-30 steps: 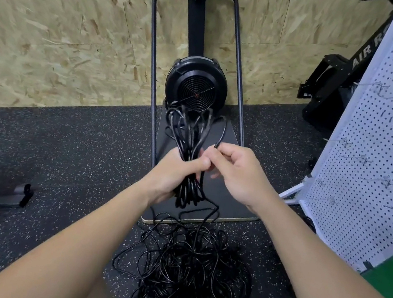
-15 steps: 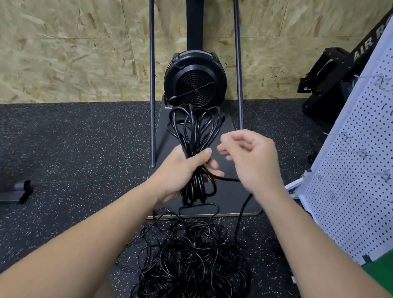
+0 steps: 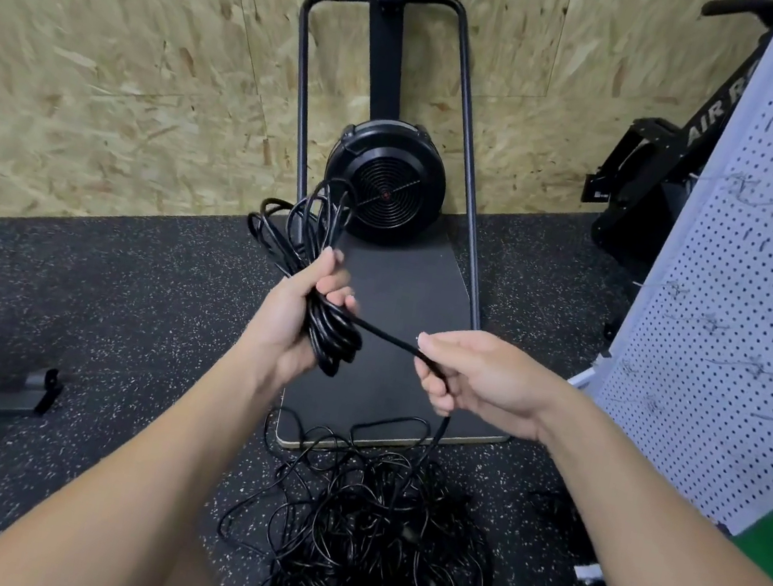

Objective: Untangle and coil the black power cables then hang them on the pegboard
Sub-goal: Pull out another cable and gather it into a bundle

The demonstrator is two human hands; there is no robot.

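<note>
Above tangled cables (image 3: 381,540), left hand (image 3: 299,319) grips coil (image 3: 323,293), right hand (image 3: 477,378) pinches strand (image 3: 387,338), pegboard (image 3: 751,310) hooks seemingly blurred.

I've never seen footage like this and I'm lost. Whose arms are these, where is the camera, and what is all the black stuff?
The camera sits on a person's head, looking down at their own bare arms. The left hand grips a bundle of coiled black cable. The right hand pinches one strand stretched between the hands; it runs down to a tangled cable pile on the speckled rubber floor. Behind stands a black fan-wheel exercise machine against a chipboard wall. The white pegboard with wire hooks stands on the right; no cable hangs on it in view.
</note>
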